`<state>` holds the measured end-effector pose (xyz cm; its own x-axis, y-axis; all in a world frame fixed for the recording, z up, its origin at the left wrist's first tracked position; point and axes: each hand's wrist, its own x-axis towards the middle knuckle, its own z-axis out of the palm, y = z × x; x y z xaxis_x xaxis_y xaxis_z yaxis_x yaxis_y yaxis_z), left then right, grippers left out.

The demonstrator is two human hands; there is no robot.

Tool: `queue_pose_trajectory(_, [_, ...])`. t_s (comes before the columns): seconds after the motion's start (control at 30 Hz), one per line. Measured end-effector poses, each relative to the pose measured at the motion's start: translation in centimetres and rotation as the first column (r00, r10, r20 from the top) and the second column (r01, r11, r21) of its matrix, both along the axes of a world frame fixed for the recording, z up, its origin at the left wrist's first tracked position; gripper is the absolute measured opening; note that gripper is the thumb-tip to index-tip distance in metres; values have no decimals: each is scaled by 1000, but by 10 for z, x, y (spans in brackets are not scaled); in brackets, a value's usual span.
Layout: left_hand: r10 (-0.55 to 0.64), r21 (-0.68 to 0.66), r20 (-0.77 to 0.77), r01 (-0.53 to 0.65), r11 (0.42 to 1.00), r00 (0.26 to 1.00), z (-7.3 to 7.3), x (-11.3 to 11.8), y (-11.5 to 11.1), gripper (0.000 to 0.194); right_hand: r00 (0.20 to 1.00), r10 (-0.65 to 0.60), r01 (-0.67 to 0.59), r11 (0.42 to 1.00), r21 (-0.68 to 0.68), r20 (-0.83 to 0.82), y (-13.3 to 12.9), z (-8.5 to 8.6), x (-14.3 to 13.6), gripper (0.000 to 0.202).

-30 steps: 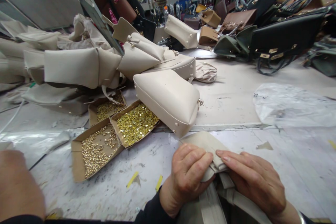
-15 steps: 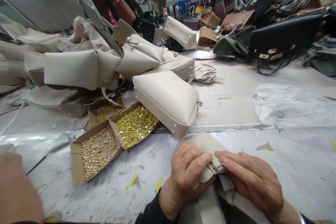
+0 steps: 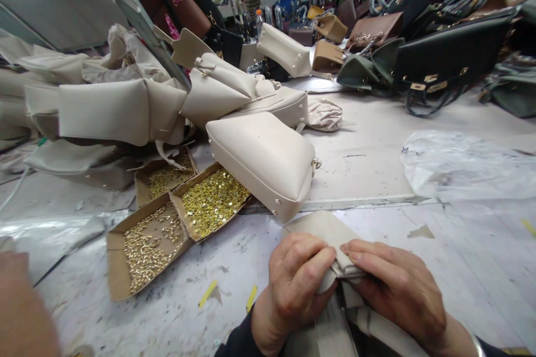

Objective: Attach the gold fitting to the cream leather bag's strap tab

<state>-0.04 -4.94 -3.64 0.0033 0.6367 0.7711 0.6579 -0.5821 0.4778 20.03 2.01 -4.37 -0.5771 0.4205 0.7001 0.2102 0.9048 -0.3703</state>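
A: What's in the hands?
B: One unfinished pale beige leather bag [image 3: 322,226], at the bottom of the frame, right of centre. Its folded edge sits between two hands.

A: How are they placed?
B: The left hand [image 3: 295,284] is clamped on the fold, fingers curled over it. The right hand [image 3: 400,284] pinches the same fold from the other side, fingers straighter. Their fingertips are close together.

A: And just above them?
B: One finished cream leather bag [image 3: 263,150] lies on its side in the centre, two small metal studs showing at its lower end.

A: Any containers?
B: Three open brown cardboard trays, left of centre. The front tray [image 3: 116,262] has small rounded gold studs, the middle tray [image 3: 186,222] bright yellow-gold pins, and the rear tray [image 3: 142,187] more gold pieces, too small to make out.

A: What's on the white, scuffed tabletop [image 3: 167,318] below them?
B: Two short yellow strips [image 3: 208,293], apart from each other. At the lower left edge is one blurred forearm [image 3: 23,312] of another person.

A: And farther out?
B: One crumpled clear plastic sheet [image 3: 460,164] at the right, one large black handbag [image 3: 452,56] at upper right, and one orange-capped bottle [image 3: 259,23] at upper centre.
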Motion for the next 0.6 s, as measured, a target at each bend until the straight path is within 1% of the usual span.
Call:
queue_pose_trajectory(0.07, [-3,-5,-1,3,1000,1000,1,-1,0,20,1000,24,-24,1000,-14,-3,0,-3,0,28])
queue_pose_trajectory(0.13, [-10,-6,-10,10,1000,1000,1,-3,0,20,1000,12,-12,1000,5,17,0,-4,1,29])
queue_pose_trajectory(0.23, [-9,-18,-24,9,1000,1000,1,-4,-1,22,999,-32,30,997,72,27,-1,0,1,28])
queue_pose_trajectory(0.3, [6,-22,-31,-7,1000,999,0,-4,-2,22,999,-39,37,994,99,20,-1,4,0,25])
queue_pose_trajectory(0.4, [18,-17,-39,-19,1000,999,0,-3,-2,21,1000,-14,12,995,97,17,0,7,0,24])
queue_pose_trajectory(0.5, [0,-30,-44,-1,1000,999,1,-4,-3,20,1000,8,-10,996,89,23,0,6,2,26])
queue_pose_trajectory(0.6, [-26,-61,-74,22,998,997,4,-6,-4,22,1000,2,-4,996,91,24,1,5,3,27])
